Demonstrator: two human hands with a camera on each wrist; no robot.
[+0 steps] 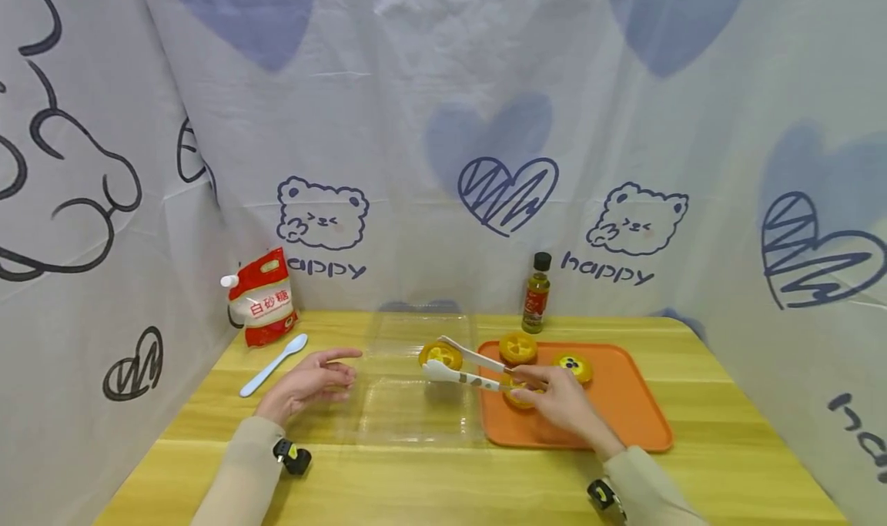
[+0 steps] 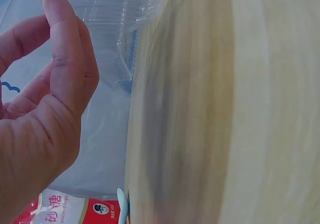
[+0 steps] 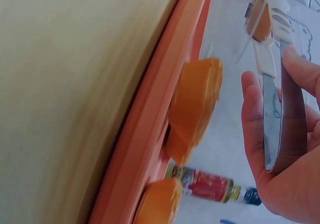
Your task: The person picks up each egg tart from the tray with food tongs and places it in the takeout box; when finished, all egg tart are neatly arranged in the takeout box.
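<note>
The left hand (image 1: 308, 383) lies relaxed and open on the table, fingers straight, holding nothing, its fingertips just beside the clear box (image 1: 416, 391); steadying that box would likely help. The right hand (image 1: 557, 399) grips white tongs (image 1: 460, 364), which pinch a tart (image 1: 440, 354) above the box's far part. Best keep the squeeze gentle and the tongs level while lowering, so the tart doesn't crumble or tip. It looks round, golden-yellow, with a darker rim; three more sit on the orange tray (image 1: 624, 418).
</note>
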